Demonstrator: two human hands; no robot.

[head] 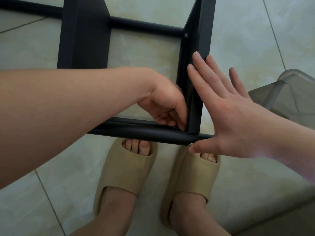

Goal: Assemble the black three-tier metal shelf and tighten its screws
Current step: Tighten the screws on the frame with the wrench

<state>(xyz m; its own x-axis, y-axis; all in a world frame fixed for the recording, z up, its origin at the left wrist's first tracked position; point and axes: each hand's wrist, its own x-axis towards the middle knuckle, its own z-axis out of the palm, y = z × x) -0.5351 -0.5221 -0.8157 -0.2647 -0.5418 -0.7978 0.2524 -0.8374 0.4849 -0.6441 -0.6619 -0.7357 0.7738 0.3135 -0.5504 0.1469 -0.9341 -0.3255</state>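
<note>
Shelf (85, 40) is laid on its side on the floor (247, 40), just ahead of two slippers (126, 167). Right hand (226, 113) is spread flat, with straight fingers pressed against the outer face of the near panel (195, 113) and the thumb touching a silver screw (190, 144) on the front tube (136, 132). Left hand (163, 103) is curled at the inner corner where panel and tube meet; whether anything is pinched there cannot be told. A second screw (186, 35) is seated higher on the panel.

The shelf frame (83, 40) is black, the slippers (126, 167) beige, the floor tiles (238, 40) pale greenish cream.
</note>
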